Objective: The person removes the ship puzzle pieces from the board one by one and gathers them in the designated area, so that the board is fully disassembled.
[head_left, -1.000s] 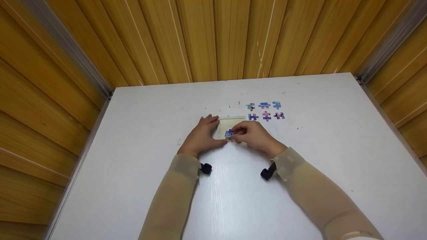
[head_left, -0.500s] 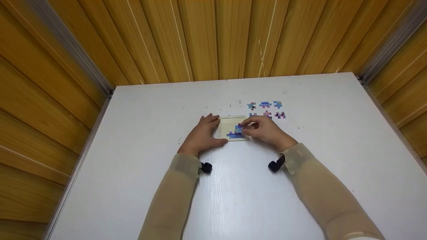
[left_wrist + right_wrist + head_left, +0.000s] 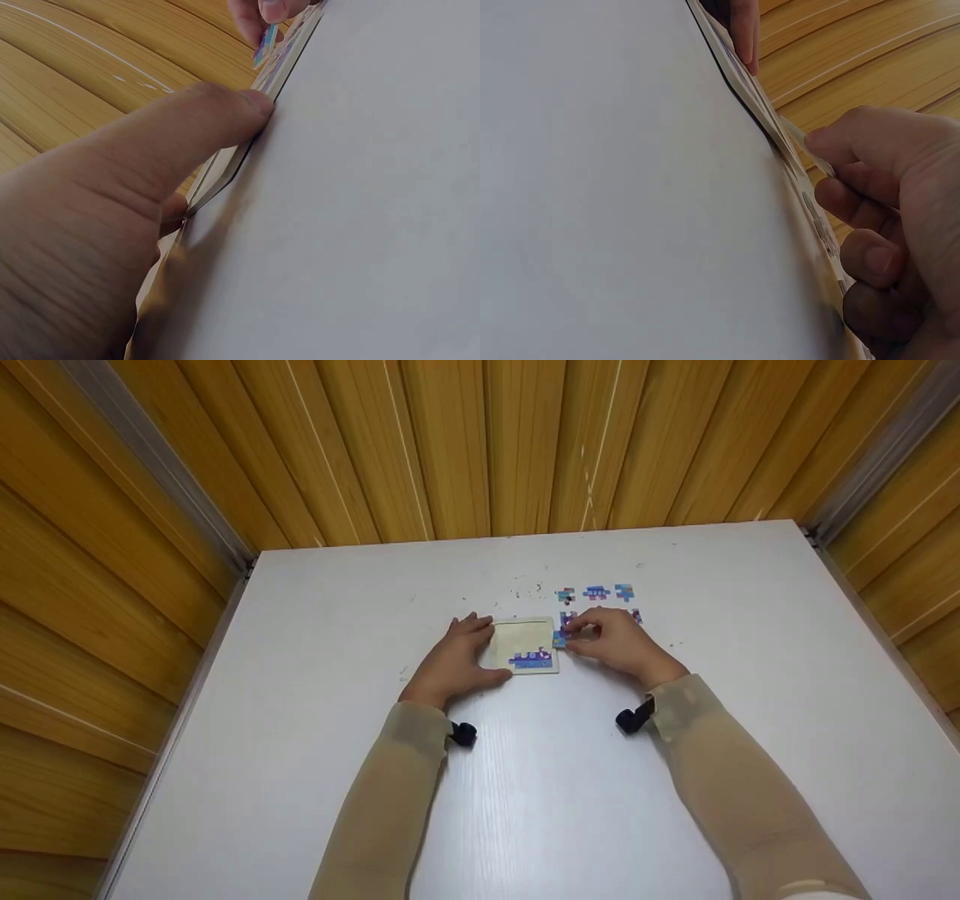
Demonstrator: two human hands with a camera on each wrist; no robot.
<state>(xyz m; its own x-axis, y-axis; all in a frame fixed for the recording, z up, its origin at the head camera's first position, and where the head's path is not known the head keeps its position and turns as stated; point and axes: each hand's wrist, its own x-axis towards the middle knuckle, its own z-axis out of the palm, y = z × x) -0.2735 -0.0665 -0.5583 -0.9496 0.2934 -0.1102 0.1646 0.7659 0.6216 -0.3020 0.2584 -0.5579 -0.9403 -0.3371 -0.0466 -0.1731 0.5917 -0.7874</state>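
A small pale wooden puzzle tray lies flat on the table, with joined purple and blue pieces along its lower right inside. My left hand holds the tray at its left side, the thumb on the front rim and the fingers near the back corner. Between thumb and forefinger, my right hand pinches a blue and purple jigsaw piece at the tray's right rim. In the right wrist view this piece is seen edge-on, tilted above the rim; the other fingers are curled.
Loose jigsaw pieces lie beyond the tray at the right: a back row with a blue piece, and a nearer row partly hidden by my right hand. White table surrounds everything, with wooden panel walls behind and at both sides.
My right hand has moved right with the pinched piece, from over the tray's lower part to its right rim. The joined pieces in the tray have come into view. My left hand stays put.
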